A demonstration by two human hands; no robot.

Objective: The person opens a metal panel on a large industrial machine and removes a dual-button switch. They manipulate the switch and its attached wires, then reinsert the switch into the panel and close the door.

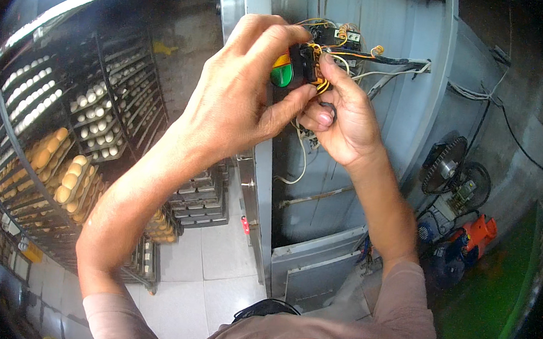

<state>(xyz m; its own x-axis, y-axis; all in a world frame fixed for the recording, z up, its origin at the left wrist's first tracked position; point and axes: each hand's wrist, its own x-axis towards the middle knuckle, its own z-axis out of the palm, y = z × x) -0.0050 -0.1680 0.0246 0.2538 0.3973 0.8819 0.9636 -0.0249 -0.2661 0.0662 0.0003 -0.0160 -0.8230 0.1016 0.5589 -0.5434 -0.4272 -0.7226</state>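
Holding: both hands up at the open grey metal cabinet (359, 23), near its top edge.
Left hand: left hand (236, 96) curled around a black switch block (305, 62) with a green and yellow push-button (282, 72); thumb underneath, fingers over the top.
Right hand: right hand (343, 114) pinching the yellow and orange wires (321, 84) at the back of the block; fingers narrow, closed on the wires.
Wiring: white and black leads (394, 69) run right from the block along the cabinet's upper part.
Left side: rack trolleys (62, 153) with trays of buns.
Right edge: chain sprocket (446, 159), orange motor (478, 232) below it.
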